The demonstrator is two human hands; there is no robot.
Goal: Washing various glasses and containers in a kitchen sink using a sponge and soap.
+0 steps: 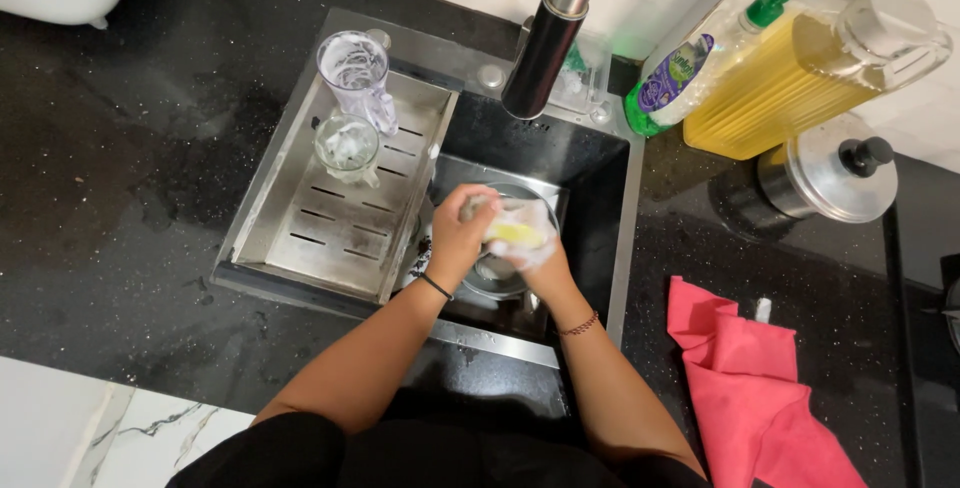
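Over the sink [610, 198] my two hands meet. My right hand [530, 248] is covered in white foam and grips a yellow sponge [515, 234]. My left hand [458, 233] holds a small object against the sponge; its shape is hidden by my fingers and the suds. Below them sits a round metal bowl [495, 273] in the basin. The tap spout [548, 38] hangs just above and behind my hands.
A steel drain tray [340, 218] on the sink's left holds a soapy clear jug [357, 76] and a soapy glass [347, 146]. At the right stand a green-capped soap bottle [690, 68], a large yellow oil bottle [800, 73], a lidded steel pot [825, 173] and a pink cloth [750, 388].
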